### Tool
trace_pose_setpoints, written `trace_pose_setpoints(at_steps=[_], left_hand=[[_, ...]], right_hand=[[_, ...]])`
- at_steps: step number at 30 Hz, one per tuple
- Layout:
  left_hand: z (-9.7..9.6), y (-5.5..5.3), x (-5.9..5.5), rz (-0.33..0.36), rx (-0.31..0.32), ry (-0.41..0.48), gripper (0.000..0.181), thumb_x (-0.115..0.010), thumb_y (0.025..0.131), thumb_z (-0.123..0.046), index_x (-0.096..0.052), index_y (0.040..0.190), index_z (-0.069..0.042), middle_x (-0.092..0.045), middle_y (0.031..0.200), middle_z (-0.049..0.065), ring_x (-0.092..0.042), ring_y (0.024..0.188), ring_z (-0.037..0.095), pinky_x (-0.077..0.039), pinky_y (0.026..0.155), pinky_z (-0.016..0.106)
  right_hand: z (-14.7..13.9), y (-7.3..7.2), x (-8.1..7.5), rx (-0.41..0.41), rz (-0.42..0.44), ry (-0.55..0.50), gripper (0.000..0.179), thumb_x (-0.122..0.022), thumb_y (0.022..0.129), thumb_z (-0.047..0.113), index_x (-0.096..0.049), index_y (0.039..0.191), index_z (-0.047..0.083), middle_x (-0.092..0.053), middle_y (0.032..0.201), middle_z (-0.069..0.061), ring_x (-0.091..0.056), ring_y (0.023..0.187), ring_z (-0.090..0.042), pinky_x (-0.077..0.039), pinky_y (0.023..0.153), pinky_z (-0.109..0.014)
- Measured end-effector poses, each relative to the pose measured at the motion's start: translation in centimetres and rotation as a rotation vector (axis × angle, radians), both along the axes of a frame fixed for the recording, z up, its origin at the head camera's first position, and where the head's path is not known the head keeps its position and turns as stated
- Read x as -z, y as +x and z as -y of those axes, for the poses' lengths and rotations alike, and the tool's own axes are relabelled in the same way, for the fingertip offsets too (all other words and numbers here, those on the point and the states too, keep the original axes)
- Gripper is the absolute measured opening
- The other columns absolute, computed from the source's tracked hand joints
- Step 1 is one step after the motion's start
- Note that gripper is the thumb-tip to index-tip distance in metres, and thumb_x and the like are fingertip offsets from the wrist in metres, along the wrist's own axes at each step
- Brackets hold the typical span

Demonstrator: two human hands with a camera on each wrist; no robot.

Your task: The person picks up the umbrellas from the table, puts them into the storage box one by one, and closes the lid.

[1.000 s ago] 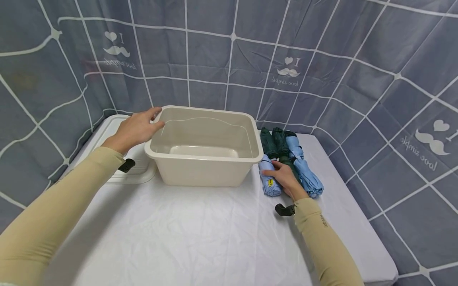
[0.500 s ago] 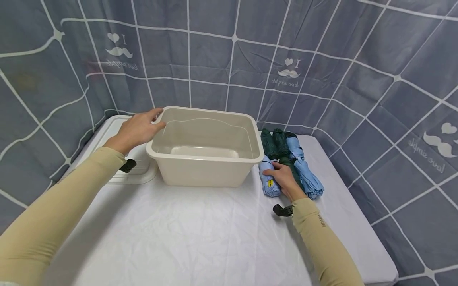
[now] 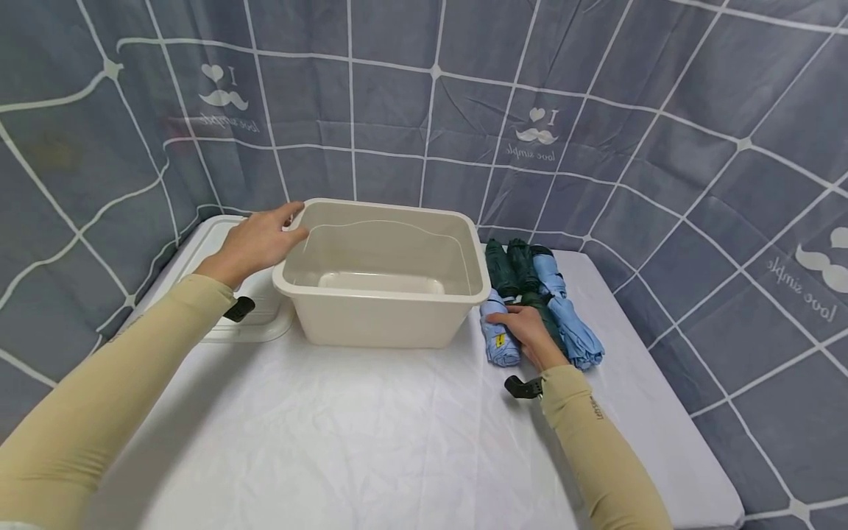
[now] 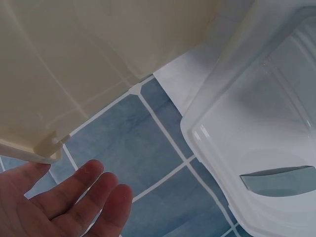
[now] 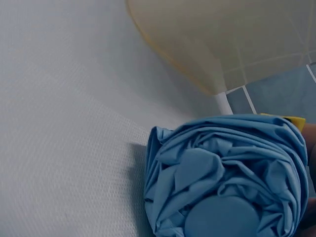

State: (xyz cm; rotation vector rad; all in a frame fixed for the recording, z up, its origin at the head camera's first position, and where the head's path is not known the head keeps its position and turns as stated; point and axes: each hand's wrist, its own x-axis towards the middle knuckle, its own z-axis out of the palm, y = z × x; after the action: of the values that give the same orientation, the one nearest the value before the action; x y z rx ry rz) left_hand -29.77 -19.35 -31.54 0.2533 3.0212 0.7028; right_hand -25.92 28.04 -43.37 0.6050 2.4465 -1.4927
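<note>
A deep beige plastic bin [image 3: 377, 320] stands in the middle of the head view. My left hand [image 3: 260, 241] rests at its left rim, thumb against the edge; in the left wrist view, the other fingers stretch out beside the rim. To the bin's right, my right hand [image 3: 526, 330] grips a folded light-blue umbrella [image 3: 500, 342] with a small yellow label. Its rolled fabric end [image 5: 227, 173] faces the right wrist camera, low over the white surface. Beside that hand lie several more folded umbrellas, among them a dark green one [image 3: 501, 269] and a blue one [image 3: 575, 333].
A white lid [image 3: 268, 316] lies to the left of the bin, partly under my left forearm. All of it stands on a white-covered table [image 3: 371, 434]. A grey curtain [image 3: 391, 110] with white grid lines hangs close behind and along both sides.
Hardly anything moves: both hands keep their places at the rim and on the light-blue umbrella. The head view shifts slightly.
</note>
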Motion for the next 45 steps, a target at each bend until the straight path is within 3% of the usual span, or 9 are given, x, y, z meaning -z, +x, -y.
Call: trace_pose_setpoints(at_steps=[17,25,37,45], left_hand=[[-0.1,-0.2,-0.3,0.011,-0.008,0.01,0.068,-0.035,0.102,-0.053,-0.017,0.163,-0.028,-0.044,0.154,0.02,-0.038,0.141,0.049,-0.031,0.102,0.072],[0.0,-0.3,-0.2,0.009,-0.013,0.007,0.068,-0.035,0.102,-0.053,-0.017,0.163,-0.028,-0.045,0.153,0.021,-0.039,0.139,0.05,-0.032,0.101,0.073],[0.1,-0.1,-0.2,-0.01,-0.014,0.018,0.067,-0.037,0.102,-0.052,-0.022,0.162,-0.027,-0.048,0.15,0.022,-0.042,0.137,0.05,-0.034,0.099,0.073],[0.2,0.5,0.1,-0.049,-0.002,-0.028,0.066,-0.037,0.102,-0.05,-0.025,0.161,-0.024,-0.052,0.147,0.021,-0.044,0.136,0.049,-0.039,0.095,0.071]], right_hand=[[-0.1,-0.7,-0.5,0.039,0.005,-0.04,0.077,-0.078,0.086,0.027,-0.044,0.149,-0.002,-0.046,0.152,-0.021,-0.051,0.132,-0.03,-0.044,0.109,-0.045],[0.0,-0.9,-0.8,0.024,-0.001,-0.002,0.078,-0.078,0.085,0.027,-0.045,0.148,-0.004,-0.043,0.153,-0.022,-0.047,0.135,-0.033,-0.042,0.111,-0.046],[0.2,-1.2,-1.4,-0.074,0.052,0.135,0.081,-0.075,0.087,0.034,-0.041,0.151,-0.002,-0.042,0.155,-0.021,-0.047,0.135,-0.035,-0.038,0.114,-0.05],[0.1,-0.7,-0.8,-0.145,0.009,0.212,0.083,-0.075,0.087,0.037,-0.042,0.15,-0.005,-0.045,0.151,-0.025,-0.052,0.131,-0.037,-0.039,0.112,-0.052]])
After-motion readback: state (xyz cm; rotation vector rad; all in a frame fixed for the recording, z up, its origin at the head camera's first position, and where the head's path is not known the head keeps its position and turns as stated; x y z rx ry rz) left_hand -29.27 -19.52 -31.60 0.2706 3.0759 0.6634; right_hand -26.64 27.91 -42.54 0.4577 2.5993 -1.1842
